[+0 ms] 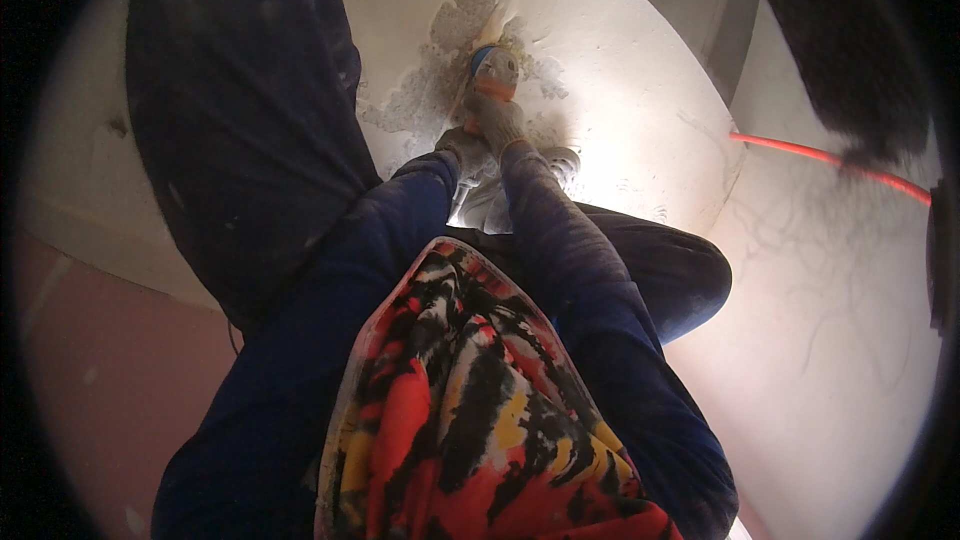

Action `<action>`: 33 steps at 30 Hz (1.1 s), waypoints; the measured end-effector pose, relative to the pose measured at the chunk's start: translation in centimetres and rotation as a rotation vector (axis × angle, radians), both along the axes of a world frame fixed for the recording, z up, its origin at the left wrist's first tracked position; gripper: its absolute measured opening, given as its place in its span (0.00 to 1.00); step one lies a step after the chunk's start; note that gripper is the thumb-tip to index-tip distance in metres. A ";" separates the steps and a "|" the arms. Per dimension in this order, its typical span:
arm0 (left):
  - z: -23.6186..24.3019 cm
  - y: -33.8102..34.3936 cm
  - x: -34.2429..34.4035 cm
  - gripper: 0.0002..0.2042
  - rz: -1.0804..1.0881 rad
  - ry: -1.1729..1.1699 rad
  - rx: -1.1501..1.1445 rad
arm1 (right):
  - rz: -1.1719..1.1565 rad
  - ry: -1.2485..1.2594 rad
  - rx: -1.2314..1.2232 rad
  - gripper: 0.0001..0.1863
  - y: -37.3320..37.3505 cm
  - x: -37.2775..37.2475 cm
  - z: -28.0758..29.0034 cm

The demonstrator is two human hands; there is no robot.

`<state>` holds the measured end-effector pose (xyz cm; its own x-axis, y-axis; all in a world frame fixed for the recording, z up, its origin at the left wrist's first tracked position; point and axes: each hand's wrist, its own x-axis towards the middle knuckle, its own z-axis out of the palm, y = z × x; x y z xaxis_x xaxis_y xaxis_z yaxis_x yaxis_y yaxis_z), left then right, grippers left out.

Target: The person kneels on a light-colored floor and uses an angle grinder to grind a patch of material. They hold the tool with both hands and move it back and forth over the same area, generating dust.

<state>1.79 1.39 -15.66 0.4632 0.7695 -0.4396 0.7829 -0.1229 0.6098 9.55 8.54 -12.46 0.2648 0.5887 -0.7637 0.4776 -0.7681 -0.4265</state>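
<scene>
Both my hands, in dusty pale work gloves, are closed around a power tool that looks like an angle grinder (pixel 497 77), with an orange body, a dusty grey head and a blue edge. My right hand (pixel 497 120) wraps the body just behind the head. Lower and to the left, my left hand (pixel 460 146) grips the rear part; its fingers are mostly hidden. The tool's head rests at or close against a broad off-white curved surface (pixel 620 60), beside rough grey patches (pixel 415 95) where the coating is gone. Its contact edge is hidden.
Dark trouser legs (pixel 240 90) flank the work at left and lower right. An orange cable (pixel 830 155) runs along the right side. A dark, blurred shape (pixel 835 40) hangs at upper right. Strong light falls right of my hands. Pinkish floor (pixel 110 370) shows at lower left.
</scene>
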 end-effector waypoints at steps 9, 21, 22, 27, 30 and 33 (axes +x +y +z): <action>0.4 0.8 -0.2 0.09 0.014 0.031 -0.105 | -0.056 0.096 0.000 0.33 0.4 0.8 -2.0; -0.1 0.3 -0.2 0.14 -0.143 0.144 0.010 | 0.040 0.034 0.090 0.35 0.0 -0.3 0.2; -0.4 0.4 -0.3 0.14 -0.161 0.129 -0.019 | 0.044 -0.019 0.063 0.35 0.1 -0.3 0.0; -1.7 1.0 -0.1 0.12 0.064 -0.063 -0.146 | -0.111 0.079 -0.028 0.35 0.9 0.6 -1.7; -1.6 0.7 0.3 0.11 0.154 -0.089 -0.287 | 0.231 -0.050 0.087 0.33 0.3 0.8 -2.7; -0.9 0.4 0.3 0.10 0.141 -0.001 -0.242 | 0.108 0.015 0.094 0.33 0.1 1.0 -3.3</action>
<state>2.11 1.75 -16.52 0.3596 0.6993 -0.6178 0.7815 0.1361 0.6089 10.56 8.64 -15.72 0.1853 0.6825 -0.7070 0.5482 -0.6689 -0.5021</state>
